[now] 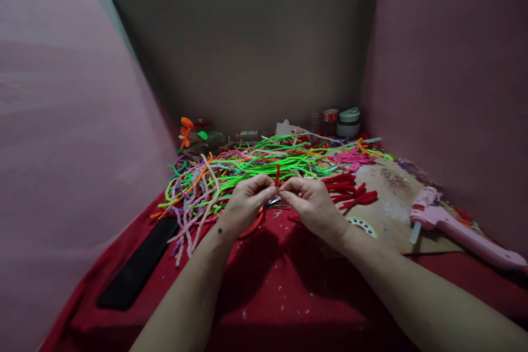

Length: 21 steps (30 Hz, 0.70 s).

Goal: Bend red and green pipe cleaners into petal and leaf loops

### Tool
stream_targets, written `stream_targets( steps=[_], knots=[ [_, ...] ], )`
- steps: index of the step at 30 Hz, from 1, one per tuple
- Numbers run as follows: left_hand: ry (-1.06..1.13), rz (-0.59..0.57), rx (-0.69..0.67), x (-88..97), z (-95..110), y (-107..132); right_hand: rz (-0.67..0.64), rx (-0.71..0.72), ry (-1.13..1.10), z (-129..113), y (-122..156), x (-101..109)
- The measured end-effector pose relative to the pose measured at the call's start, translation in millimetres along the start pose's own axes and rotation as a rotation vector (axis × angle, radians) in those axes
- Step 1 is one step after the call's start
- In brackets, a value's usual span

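Both of my hands meet over the middle of the table, fingertips pinched close together. Between them is a red pipe cleaner [278,171]; one short end sticks up, and a curved length hangs below my left hand [253,196]. My right hand [307,196] pinches the same pipe cleaner from the other side. The exact grip is hidden by the fingers. Several looped red pipe cleaners [350,192] lie just right of my right hand. Behind both hands spreads a heap of green, pink, orange and other coloured pipe cleaners [284,162].
A pink glue gun [449,224] rests on a cardboard sheet [391,206] at right, near a white ring with holes [362,225]. A long black object [140,264] lies left on the red cloth [256,291]. An orange flower [187,131] and a lidded container [348,122] stand behind.
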<state>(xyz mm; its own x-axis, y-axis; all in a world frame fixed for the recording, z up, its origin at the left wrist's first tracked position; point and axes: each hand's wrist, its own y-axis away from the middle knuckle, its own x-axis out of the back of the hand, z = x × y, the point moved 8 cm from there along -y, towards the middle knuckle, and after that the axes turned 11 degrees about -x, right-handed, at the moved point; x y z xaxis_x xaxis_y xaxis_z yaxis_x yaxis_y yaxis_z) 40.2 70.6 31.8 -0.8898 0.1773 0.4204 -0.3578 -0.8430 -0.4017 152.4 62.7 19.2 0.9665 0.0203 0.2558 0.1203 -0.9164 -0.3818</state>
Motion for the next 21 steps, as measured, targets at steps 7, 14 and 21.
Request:
stream_targets(
  steps=[7, 14, 21],
  knots=[
    [0.272, -0.027, 0.236, -10.9, -31.3, 4.8, 0.127, 0.179, 0.309, -9.9, 6.0, -2.5],
    [0.176, 0.050, 0.224, -4.6, -19.0, 4.4, 0.192, 0.273, 0.239, -18.8, 9.5, 5.0],
    [-0.003, -0.087, 0.134, -6.6, -18.6, 2.4, 0.102, 0.326, 0.377, -18.5, 3.2, 0.7]
  ],
)
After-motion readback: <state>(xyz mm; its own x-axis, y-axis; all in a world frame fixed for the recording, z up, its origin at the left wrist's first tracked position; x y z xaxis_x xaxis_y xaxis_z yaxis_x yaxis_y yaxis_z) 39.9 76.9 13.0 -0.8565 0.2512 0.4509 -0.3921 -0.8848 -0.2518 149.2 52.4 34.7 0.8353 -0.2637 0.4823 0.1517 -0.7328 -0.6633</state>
